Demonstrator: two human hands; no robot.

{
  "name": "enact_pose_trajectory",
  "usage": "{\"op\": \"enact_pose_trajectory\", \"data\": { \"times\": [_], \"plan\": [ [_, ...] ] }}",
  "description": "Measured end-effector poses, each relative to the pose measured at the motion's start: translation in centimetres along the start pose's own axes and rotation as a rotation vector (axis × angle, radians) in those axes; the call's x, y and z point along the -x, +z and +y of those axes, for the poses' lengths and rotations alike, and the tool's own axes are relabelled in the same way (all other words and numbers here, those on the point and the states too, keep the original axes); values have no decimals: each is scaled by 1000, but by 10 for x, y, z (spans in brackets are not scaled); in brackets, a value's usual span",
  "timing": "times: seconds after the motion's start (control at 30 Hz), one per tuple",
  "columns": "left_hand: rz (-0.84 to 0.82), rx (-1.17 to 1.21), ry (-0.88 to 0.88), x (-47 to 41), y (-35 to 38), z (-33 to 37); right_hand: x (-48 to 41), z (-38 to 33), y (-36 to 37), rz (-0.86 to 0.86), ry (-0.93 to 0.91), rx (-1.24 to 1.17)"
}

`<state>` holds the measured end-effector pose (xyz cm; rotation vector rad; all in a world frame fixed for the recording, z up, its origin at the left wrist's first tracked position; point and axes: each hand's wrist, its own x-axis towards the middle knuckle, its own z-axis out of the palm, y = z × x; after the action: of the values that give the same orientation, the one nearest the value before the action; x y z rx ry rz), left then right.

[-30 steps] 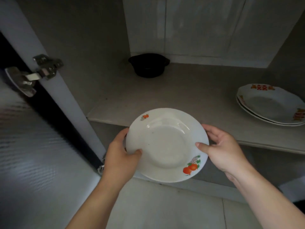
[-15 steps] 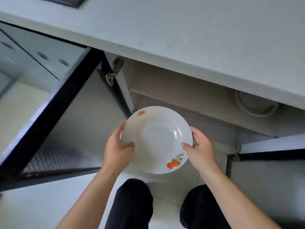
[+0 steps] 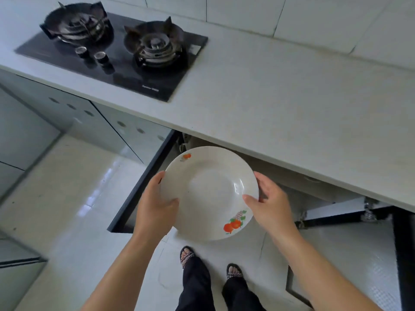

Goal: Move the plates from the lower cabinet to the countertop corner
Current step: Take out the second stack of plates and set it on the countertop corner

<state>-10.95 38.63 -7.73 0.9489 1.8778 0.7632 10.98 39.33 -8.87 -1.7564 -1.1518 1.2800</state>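
Observation:
A white plate with orange fruit prints on its rim is held level in front of the open lower cabinet, below the countertop edge. My left hand grips its left rim, thumb on top. My right hand holds the right rim, thumb over the edge. The pale countertop stretches above and to the right. The cabinet's inside is hidden under the counter from here.
A black two-burner gas hob sits in the counter at upper left. Both cabinet doors stand open: a dark one at left, another at right. My feet are on the tiled floor.
I have stood up and the view rose from inside the cabinet to above the counter. The plate came out of the cabinet in both hands; the other plates on the shelf are out of sight.

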Motion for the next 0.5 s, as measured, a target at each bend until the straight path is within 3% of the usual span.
{"op": "enact_pose_trajectory", "data": {
  "times": [0.3,0.5],
  "plan": [
    [64,45,41,71,22,20,38,-14,-60,-36,-87,-40],
    [179,121,14,115,10,3,57,-15,-61,-169,-136,-10]
  ]
}}
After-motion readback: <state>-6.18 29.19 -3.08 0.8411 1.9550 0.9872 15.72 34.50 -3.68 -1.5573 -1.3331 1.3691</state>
